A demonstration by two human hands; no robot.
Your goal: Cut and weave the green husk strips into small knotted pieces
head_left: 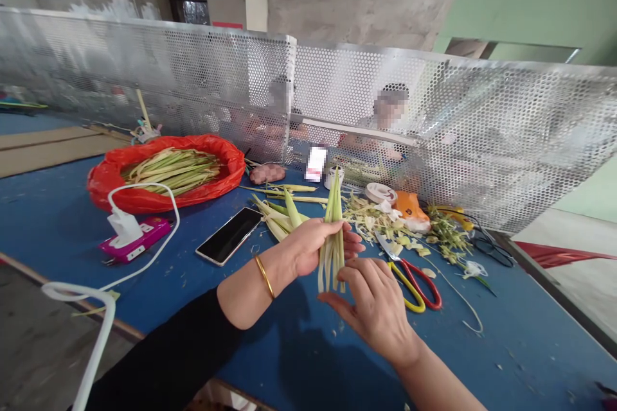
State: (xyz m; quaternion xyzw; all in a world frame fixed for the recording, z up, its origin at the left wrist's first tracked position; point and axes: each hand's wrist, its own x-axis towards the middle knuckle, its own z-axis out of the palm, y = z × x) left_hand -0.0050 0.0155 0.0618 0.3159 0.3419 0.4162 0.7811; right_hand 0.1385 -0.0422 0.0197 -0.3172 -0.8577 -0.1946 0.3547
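Note:
My left hand (pixel 313 244), with a gold bangle at the wrist, is closed around a bundle of long pale green leaf strips (pixel 332 215), held roughly upright above the blue table. The thumb lies across the strips' front. My right hand (pixel 373 302) is at their lower ends. Its bent fingers touch the right-hand strip, while the thumb is stretched out apart below the ends. Scissors (pixel 417 286) with red and yellow handles lie on the table just beyond my right hand. Broad green leaves (pixel 289 209) lie behind my left wrist.
A red plastic bag (pixel 103 180) holds more leaf strips at left. A phone (pixel 230 236), a purple power strip (pixel 137 241) with a white cable, a tape roll (pixel 380 193) and leaf scraps (pixel 369 215) lie around. A perforated metal screen (pixel 347 87) stands behind; people sit beyond it.

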